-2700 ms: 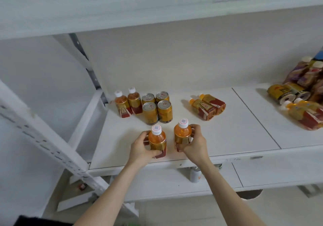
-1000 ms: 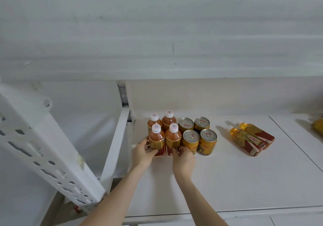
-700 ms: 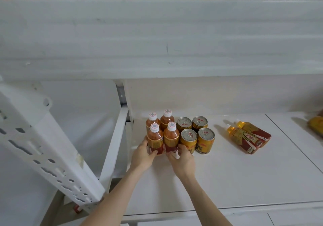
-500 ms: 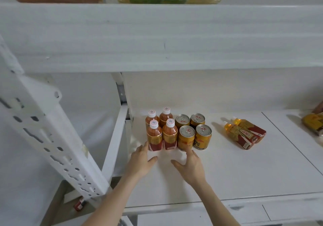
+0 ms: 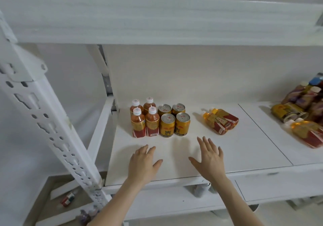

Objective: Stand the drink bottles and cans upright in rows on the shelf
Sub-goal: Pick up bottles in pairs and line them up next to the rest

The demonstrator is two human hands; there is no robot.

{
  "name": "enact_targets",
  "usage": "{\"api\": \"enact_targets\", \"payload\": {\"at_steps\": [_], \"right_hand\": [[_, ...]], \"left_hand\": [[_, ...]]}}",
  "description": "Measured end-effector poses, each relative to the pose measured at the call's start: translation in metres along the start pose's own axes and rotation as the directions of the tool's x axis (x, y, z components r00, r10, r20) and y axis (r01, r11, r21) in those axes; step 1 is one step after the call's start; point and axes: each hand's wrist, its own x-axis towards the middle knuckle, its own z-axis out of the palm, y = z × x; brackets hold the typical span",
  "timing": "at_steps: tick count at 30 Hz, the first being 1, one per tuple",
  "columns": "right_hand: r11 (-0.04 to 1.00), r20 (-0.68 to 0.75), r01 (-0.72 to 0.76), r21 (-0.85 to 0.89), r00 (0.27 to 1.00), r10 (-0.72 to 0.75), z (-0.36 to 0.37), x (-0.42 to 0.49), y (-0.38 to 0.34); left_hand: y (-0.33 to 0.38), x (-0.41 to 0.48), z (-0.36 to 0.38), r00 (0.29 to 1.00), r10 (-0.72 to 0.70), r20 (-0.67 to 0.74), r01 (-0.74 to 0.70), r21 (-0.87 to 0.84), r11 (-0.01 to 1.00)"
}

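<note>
A small red and white bottle (image 5: 67,198) lies on the floor below the white perforated metal upright (image 5: 52,121); its label is too blurred to read. On the white shelf board (image 5: 227,149) four upright orange tea bottles with white caps (image 5: 146,119) stand two by two at the back left, touching four upright gold drink cans (image 5: 173,120), also two by two. The left hand (image 5: 143,166) hovers palm down, fingers spread and holding nothing, in front of the bottles. The right hand (image 5: 208,159) is likewise spread and empty, in front of the cans. Further right, two orange bottles lying on their sides (image 5: 221,121) touch each other. At the far right a heap of tipped bottles and cans (image 5: 300,110) is cut by the frame edge, so its count cannot be told.
</note>
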Motion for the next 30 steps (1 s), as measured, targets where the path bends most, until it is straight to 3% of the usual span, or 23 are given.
{"api": "enact_targets", "payload": {"at_steps": [6, 15, 23, 30], "right_hand": [[0.995, -0.029, 0.068, -0.077, 0.997, -0.071, -0.011, 0.013, 0.052], [0.973, 0.015, 0.212, -0.091, 0.977, -0.211, -0.030, 0.038, 0.131], [0.977, -0.025, 0.210, -0.029, 0.977, -0.211, -0.046, 0.057, 0.187], [0.980, 0.066, 0.194, 0.041, 0.978, -0.197, -0.065, 0.098, 0.228]], "left_hand": [[0.069, 0.009, 0.025, 0.999, 0.024, -0.042, -0.020, 0.088, 0.996], [0.163, 0.032, 0.057, 0.993, -0.067, -0.100, 0.076, 0.090, 0.993], [0.218, 0.055, 0.067, 0.994, -0.004, -0.113, 0.021, 0.151, 0.988], [0.262, 0.082, 0.079, 0.996, -0.027, -0.090, 0.043, 0.177, 0.983]]}}
